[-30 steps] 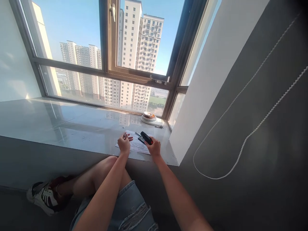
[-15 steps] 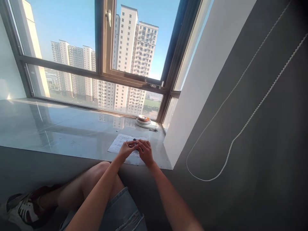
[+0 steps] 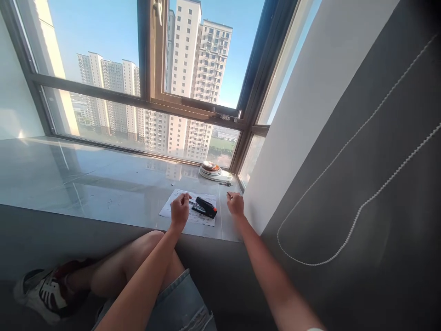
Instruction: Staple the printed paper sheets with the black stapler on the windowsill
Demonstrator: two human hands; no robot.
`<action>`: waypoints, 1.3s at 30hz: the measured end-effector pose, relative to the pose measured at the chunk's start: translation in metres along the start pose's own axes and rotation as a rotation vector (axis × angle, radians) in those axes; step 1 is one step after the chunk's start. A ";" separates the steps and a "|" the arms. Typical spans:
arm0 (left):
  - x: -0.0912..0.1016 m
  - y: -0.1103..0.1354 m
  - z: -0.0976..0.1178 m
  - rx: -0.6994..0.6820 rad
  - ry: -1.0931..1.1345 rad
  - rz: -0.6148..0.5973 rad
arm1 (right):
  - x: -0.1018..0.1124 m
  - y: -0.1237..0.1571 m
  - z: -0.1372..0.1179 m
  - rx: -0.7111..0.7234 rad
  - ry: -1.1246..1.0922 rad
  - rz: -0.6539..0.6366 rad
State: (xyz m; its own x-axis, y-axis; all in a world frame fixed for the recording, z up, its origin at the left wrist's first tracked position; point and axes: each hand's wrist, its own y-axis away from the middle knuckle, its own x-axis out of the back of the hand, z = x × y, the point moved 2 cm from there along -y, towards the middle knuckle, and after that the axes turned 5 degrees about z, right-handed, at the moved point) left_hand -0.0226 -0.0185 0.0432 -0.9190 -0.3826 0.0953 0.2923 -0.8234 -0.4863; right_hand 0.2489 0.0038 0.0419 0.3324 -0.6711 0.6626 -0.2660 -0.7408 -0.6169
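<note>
The black stapler (image 3: 204, 207) lies on loose, written-on paper (image 3: 170, 208) near the front edge of the windowsill (image 3: 113, 195), so a knock from the left hand (image 3: 179, 211), curled narrow just beside its metal end, might slide both off. The right hand (image 3: 235, 203), apart from it, pinches narrowly; I cannot tell what either grip holds, but anything tiny could slip out if the fingers loosen

Blk stapler (image 3: 206, 209) w/ red bit (image 3: 215, 209) at R end, atop wht sheet (image 3: 167, 209) w/ writing, flat on sill (image 3: 86, 184).
</note>
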 end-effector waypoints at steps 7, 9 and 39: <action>-0.003 -0.059 -0.059 0.005 -0.470 0.046 | -0.034 -0.013 0.029 -0.154 0.286 -0.218; -0.001 -0.081 -0.080 0.038 -0.523 -0.023 | -0.048 -0.013 0.037 -0.125 0.332 -0.212; 0.037 -0.124 -0.088 -0.116 -0.793 -0.291 | -0.028 0.044 -0.059 0.241 -0.671 -0.248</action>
State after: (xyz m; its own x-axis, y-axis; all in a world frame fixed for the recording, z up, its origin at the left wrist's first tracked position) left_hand -0.1158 0.1066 0.0302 -0.4837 -0.3786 0.7891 0.0048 -0.9027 -0.4302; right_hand 0.1749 -0.0120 0.0208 0.8568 -0.2670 0.4411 0.0682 -0.7892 -0.6103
